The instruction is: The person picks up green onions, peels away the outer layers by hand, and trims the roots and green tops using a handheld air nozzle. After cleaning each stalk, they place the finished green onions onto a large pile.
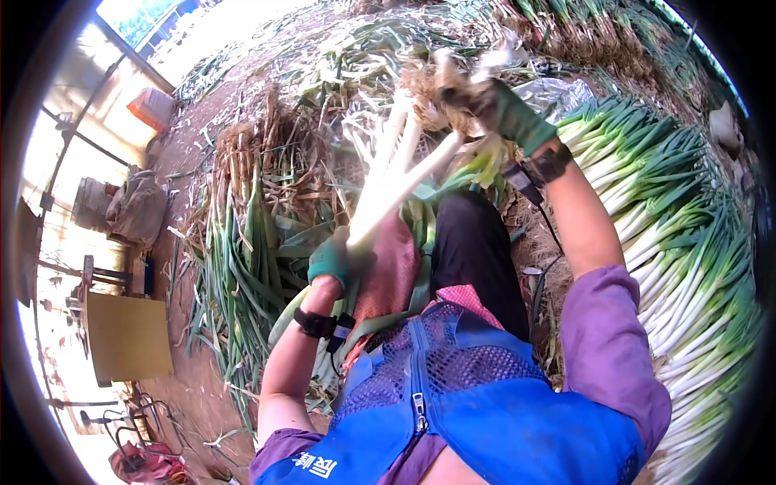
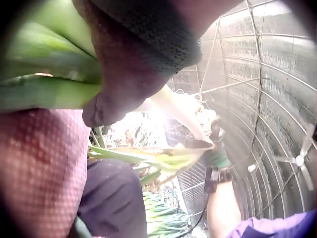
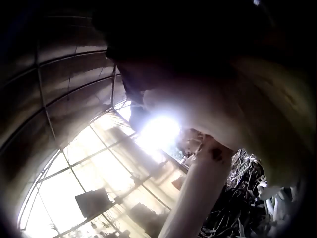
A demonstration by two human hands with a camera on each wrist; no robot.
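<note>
My gloved left hand (image 1: 331, 260) grips a few long leeks (image 1: 404, 182) low on their stalks, white shafts and roots pointing up and away. In the left wrist view their thick green leaves (image 2: 49, 74) pass beneath the hand. My gloved right hand (image 1: 509, 117) is up at the root end, fingers curled on a loose outer leaf (image 1: 487, 164). That pale yellow-green leaf hangs from the right hand in the left wrist view. Close to the right wrist camera are a white shaft (image 3: 198, 193) and a leaf; the fingers there are in deep shadow.
A long row of cleaned leeks (image 1: 671, 267) lies at right. Untrimmed leeks (image 1: 250, 210) with brown roots are piled at left, and leaf scraps (image 1: 364, 48) cover the ground ahead. A pink cloth (image 1: 388, 275) lies over one leg. Further left stands a yellow board (image 1: 129, 335).
</note>
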